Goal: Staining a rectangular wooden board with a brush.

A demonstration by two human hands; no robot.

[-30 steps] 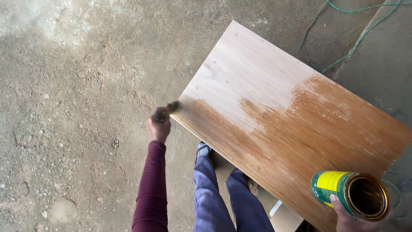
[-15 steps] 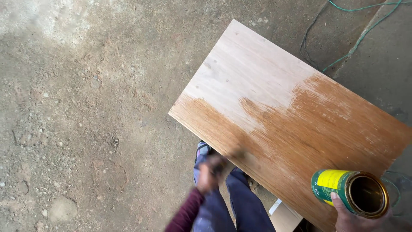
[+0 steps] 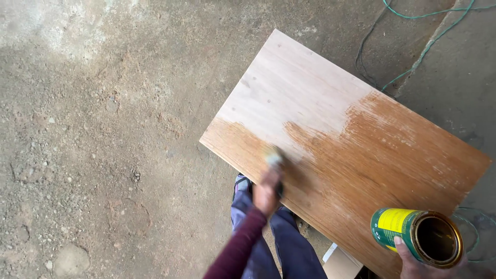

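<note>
A rectangular wooden board lies tilted across the view, pale and bare at its far end, dark and glossy with wet varnish over the near and right part. My left hand, in a maroon sleeve, grips a paintbrush whose bristles rest on the board where the wet and bare wood meet; hand and brush are motion-blurred. My right hand holds an open green and yellow tin tilted on its side at the lower right, over the board's near edge.
Rough, dusty concrete floor surrounds the board. A green cord trails along the floor at the upper right. My legs in blue trousers stand beneath the board's near edge. A pale box corner shows below.
My left hand swung the brush from the board's left corner down off the edge, then back up onto the board at the varnish boundary. The tin and right hand stayed put.
</note>
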